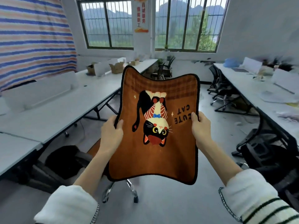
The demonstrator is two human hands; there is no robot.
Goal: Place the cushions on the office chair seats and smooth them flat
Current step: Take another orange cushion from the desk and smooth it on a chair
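Both hands are up in front holding a flat brown fabric seat cushion with black piping and a cartoon black cat printed on it (155, 126) — the print is upside down from this angle, with "CUTE CAT" lettering flipped near the right edge. The left hand (111, 133) grips the cushion's left edge, thumb lying over the front face and fingers curled behind it. The right hand (200, 125) grips the right edge the same way, thumb on top right by the lettering. So both are clamped on the cushion, one per side, and it's stretched out between them in mid-air, not resting on anything. Under the cushion's lower left part there's a black office chair with a chrome wheeled base (68, 160), partly hidden by the cushion and the left arm, and a bit of something orange-brown shows on its seat, though I can't tell what that is. Another black mesh office chair (271, 152) sits off to the right, well apart from the cushion. Long white desks run down both sides — the left desk (64, 109) has open cardboard boxes (116, 67) at its far end. Barred windows (106, 23) fill the back wall, and both sleeves are fuzzy white knit.
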